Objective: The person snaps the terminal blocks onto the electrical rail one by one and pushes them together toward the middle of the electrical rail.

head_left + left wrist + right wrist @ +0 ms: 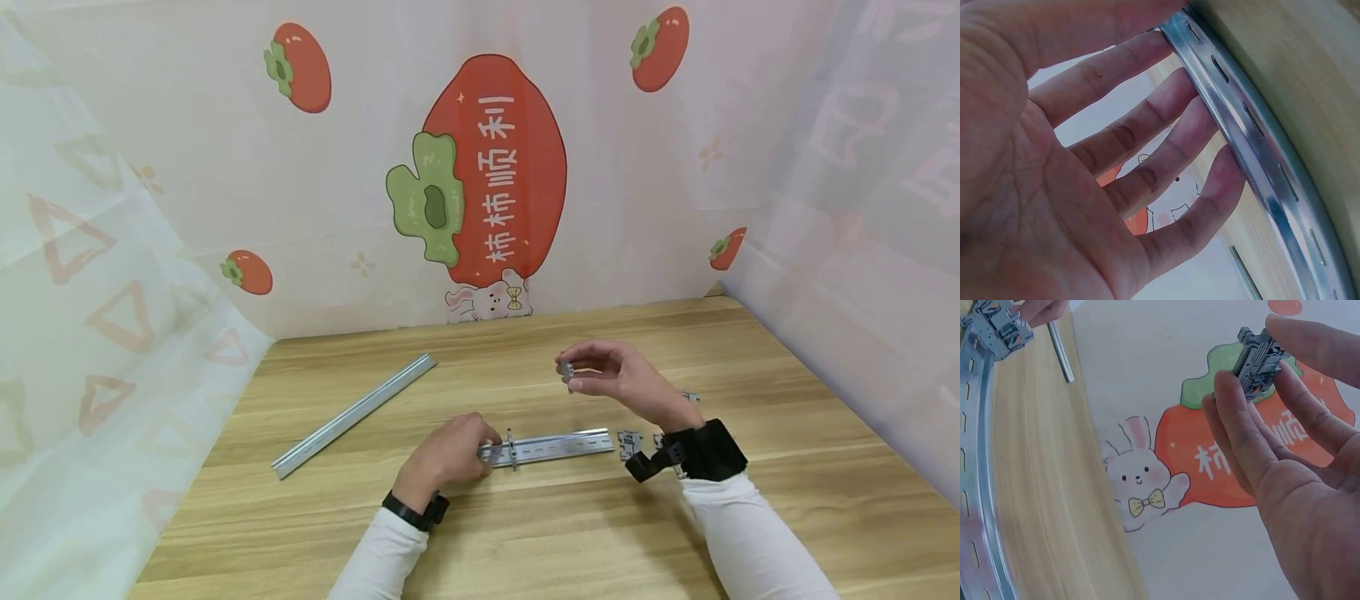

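A slotted metal DIN rail [566, 447] lies across the wooden table. My left hand [453, 450] pinches its left end, and in the left wrist view the fingertips [1230, 165] lie along the edge of the rail. A grey terminal block [512, 451] sits across this rail, just right of the left hand. Above the table, behind the rail, my right hand [626, 379] holds another grey terminal block [1260, 365] between thumb and fingers. Seen from the right wrist, this block is tilted, away from the rail.
A second DIN rail [356, 414] lies diagonally at the back left. Beyond the first rail's right end lies a loose terminal block [630, 442], with more partly hidden under the right wrist. One small piece [692, 397] lies behind that wrist. Printed cloth [337, 192] encloses the table.
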Motion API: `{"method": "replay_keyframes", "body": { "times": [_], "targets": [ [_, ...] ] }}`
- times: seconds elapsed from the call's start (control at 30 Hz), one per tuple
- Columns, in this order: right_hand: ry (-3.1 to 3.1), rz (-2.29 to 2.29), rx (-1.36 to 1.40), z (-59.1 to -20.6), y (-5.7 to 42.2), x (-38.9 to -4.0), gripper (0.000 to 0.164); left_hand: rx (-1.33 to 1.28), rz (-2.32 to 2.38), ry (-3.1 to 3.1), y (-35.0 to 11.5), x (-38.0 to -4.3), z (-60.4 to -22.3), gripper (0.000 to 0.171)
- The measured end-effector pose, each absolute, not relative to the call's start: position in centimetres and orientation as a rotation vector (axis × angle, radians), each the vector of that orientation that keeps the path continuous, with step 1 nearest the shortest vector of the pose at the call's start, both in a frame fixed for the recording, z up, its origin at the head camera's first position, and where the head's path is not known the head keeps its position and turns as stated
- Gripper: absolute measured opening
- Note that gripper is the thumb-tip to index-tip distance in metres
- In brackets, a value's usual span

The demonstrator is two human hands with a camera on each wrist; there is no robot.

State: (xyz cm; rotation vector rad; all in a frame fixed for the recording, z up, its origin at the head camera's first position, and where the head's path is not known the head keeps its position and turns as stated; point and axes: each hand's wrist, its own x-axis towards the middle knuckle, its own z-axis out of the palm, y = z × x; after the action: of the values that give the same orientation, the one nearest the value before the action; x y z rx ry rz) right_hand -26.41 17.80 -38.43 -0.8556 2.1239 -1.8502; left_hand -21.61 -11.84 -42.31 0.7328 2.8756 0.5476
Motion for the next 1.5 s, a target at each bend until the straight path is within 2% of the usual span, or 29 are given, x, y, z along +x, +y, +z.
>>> {"method": "replay_keyframes", "body": {
  "times": [0.7,1.5],
  "targets": [
    [2.106,-1.831,-0.93,-38.2,16.8,-26.0,0.047,0.731,0.542,2.876,-12.0,-21.6,-42.4,0.031],
    [2.131,-1.811,-0.928,-38.0,16.5,-25.6,0.041,0.732,0.536,2.875,-11.9,-21.6,-42.3,0.031]
  ]
}}
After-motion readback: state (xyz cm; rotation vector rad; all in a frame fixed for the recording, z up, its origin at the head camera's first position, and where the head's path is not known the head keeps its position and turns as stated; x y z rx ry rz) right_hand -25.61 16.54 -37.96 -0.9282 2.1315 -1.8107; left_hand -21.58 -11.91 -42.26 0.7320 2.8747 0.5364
